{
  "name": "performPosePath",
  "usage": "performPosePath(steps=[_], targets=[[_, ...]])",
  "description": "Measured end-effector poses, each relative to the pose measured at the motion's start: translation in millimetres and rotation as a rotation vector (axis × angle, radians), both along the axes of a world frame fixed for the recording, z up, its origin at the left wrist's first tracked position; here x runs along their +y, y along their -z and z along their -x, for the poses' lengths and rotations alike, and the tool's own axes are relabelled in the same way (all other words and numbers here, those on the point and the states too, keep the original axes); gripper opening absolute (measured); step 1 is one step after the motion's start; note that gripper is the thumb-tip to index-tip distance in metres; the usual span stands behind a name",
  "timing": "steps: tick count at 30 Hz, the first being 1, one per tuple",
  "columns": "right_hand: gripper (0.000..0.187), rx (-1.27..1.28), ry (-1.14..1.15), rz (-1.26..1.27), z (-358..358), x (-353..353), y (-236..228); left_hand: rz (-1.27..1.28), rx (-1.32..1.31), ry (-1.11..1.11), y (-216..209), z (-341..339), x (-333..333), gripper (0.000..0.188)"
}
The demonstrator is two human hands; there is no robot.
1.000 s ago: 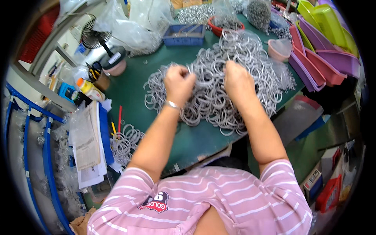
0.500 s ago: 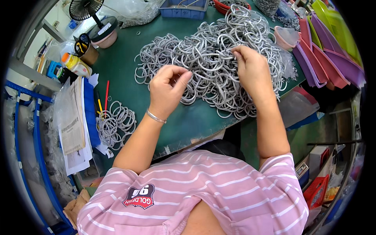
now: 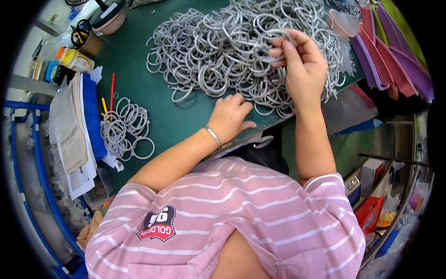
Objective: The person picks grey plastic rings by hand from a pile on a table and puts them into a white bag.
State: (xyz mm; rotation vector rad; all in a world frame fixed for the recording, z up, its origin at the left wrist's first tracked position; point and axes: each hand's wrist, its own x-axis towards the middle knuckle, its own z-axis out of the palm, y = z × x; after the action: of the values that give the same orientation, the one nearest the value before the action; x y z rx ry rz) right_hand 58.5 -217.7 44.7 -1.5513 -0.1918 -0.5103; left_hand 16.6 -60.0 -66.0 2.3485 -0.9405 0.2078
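Note:
A big tangled heap of silver-grey, bangle-sized rings (image 3: 218, 51) covers the middle and right of the green table. Over its right part, my right hand (image 3: 304, 65) pinches one silver-grey ring (image 3: 278, 32) between thumb and fingers. My left hand (image 3: 231, 118), with a metal bangle (image 3: 213, 136) at the wrist, rests at the near table edge below the heap. Its fingers are slightly bent, the thumb stands apart, and nothing shows in it. Just past that thumb, below the table edge by my lap, a loose grey ring (image 3: 264, 142) is partly visible.
A smaller group of rings (image 3: 125, 128) lies at the left, beside a red pen (image 3: 113, 90) and a blue tray (image 3: 93, 116) with papers. A yellow bottle (image 3: 74, 59) stands behind. Stacked purple and pink bins (image 3: 378, 60) flank the right edge.
My left hand has moved down and right from the heap to the near table edge, its pinch loosened. The right hand has risen slightly, a ring now plain in its fingers. The view has shifted.

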Motion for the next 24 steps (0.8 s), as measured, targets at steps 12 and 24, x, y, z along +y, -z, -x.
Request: performPosePath(steps=[12,24], targets=[[0.008,0.596,-0.431,1.161,120,-91,95,0.360,0.325,-0.152,-14,18,42,0.005],[0.018,0.027,-0.455,0.804,90,17,96,-0.112,-0.216,-0.573,-9,-7,87,0.029]])
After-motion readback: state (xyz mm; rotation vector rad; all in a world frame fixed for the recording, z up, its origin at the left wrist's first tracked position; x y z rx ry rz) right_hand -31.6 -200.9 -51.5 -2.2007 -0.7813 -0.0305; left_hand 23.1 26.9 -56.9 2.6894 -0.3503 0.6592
